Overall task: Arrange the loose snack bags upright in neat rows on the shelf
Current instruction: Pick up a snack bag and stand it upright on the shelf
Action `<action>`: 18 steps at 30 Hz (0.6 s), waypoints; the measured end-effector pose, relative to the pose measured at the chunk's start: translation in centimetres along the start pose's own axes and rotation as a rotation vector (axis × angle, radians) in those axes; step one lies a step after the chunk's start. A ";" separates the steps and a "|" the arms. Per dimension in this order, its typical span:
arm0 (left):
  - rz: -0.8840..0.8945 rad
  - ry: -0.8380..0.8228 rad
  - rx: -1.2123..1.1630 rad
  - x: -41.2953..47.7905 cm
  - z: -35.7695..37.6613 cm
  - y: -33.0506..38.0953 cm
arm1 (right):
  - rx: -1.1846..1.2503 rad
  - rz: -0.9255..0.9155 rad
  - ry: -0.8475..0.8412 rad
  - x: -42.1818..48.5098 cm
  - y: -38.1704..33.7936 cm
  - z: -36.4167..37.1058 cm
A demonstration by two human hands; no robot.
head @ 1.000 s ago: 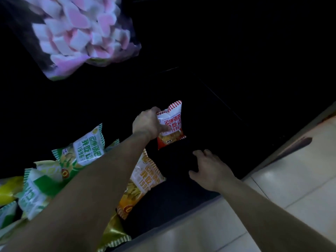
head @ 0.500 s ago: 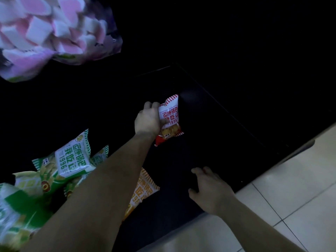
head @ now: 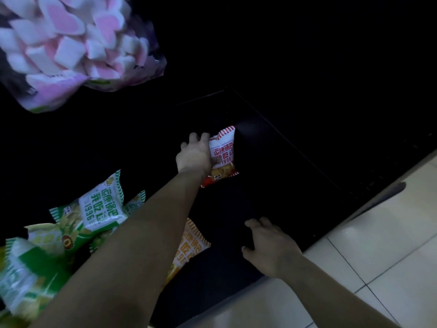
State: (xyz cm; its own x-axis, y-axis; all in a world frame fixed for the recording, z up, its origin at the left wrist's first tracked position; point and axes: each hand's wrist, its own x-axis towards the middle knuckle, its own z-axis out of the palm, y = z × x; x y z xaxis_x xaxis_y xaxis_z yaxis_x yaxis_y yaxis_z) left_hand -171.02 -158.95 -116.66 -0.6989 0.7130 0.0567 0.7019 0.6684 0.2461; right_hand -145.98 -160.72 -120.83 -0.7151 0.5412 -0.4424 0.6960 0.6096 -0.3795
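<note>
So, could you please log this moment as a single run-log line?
left hand: grips red snack bag at dark shelf | right hand: holds nothing | green snack bags: loose heap

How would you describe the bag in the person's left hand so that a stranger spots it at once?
Look at the dark shelf. Right of the heap of bags, the left hand grips one small bag. It alone is red and white; the heaped bags are green or orange.
</note>
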 end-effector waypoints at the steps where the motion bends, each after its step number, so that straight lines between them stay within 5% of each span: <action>1: -0.020 -0.008 -0.039 -0.5 -0.6 -0.2 | 0.005 -0.004 -0.001 0.0 -0.3 -0.2; 4: -0.021 0.035 -0.188 -3.3 -3.9 -2.1 | 0.032 -0.026 -0.011 -0.4 -2.4 -1.2; 10: 0.054 -0.267 0.041 -13.9 -10.8 -9.7 | -0.051 -0.104 0.005 -3.3 -7.9 -4.0; 18: 0.059 -0.370 0.116 -23.0 -14.4 -15.1 | -0.128 -0.152 -0.002 -5.4 -12.3 -4.2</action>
State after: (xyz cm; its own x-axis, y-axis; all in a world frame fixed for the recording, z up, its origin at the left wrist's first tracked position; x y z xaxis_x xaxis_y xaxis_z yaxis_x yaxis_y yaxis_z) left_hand -167.51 -188.48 -107.80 -0.5746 0.7650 -0.2908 0.7652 0.6282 0.1409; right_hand -150.92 -168.69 -110.39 -0.8109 0.4364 -0.3898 0.5664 0.7525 -0.3360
